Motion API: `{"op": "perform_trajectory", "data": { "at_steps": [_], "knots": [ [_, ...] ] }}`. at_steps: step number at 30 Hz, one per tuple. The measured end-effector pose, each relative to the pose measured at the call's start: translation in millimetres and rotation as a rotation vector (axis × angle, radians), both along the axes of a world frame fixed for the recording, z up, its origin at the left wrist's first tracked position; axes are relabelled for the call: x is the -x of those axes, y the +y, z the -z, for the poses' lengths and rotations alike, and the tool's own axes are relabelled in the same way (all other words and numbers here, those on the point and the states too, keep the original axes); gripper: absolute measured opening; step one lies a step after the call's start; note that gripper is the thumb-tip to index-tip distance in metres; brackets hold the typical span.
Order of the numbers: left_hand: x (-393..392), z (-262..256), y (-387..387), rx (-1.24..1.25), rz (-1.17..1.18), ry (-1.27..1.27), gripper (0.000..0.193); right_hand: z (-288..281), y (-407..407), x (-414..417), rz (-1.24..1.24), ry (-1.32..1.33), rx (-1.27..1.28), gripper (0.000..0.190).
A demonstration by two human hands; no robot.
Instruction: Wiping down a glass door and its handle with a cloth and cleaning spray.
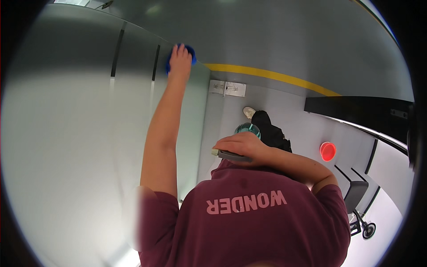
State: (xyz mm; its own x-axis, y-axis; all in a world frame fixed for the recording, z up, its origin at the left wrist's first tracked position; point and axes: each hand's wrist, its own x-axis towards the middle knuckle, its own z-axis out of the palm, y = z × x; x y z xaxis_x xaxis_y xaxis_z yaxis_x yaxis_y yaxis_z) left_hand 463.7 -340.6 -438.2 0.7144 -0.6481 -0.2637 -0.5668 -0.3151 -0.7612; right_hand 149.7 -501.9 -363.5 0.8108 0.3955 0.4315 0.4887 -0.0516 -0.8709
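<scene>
My left hand (181, 61) is stretched far out, its fingers spread over a blue cloth (192, 55) that lies against a large frosted glass panel (83, 133), close to the panel's edge. Near my chest, my right hand (245, 145) grips a spray bottle (247, 128). Its body is see-through teal, and the grey head ends in a pale green nozzle pointing left towards the glass. My fingers hide part of the bottle's neck and trigger.
A metal hinge plate (228, 88) sits at the glass's foot. A yellow stripe (267, 74) crosses the grey floor (283, 40). At right are a black-edged counter (357, 111), a red bucket (328, 152) and a wheeled grey chair or cart (356, 197). My shoe (248, 112) shows below.
</scene>
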Motion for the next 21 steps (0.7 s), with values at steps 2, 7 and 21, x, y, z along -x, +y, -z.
{"op": "perform_trajectory", "data": {
  "at_steps": [2,7,21],
  "knots": [
    [25,47,23,-0.022,0.005,0.132,0.042,2,1,1,0.026,0.005,-0.003,0.055],
    [120,118,88,-0.392,-0.028,0.582,0.037,0,3,-8,-0.014,0.025,-0.015,0.039],
    [4,29,-26,-0.015,-0.019,-0.015,0.052,6,8,-15,0.010,0.139,0.016,0.049]
  ]
}}
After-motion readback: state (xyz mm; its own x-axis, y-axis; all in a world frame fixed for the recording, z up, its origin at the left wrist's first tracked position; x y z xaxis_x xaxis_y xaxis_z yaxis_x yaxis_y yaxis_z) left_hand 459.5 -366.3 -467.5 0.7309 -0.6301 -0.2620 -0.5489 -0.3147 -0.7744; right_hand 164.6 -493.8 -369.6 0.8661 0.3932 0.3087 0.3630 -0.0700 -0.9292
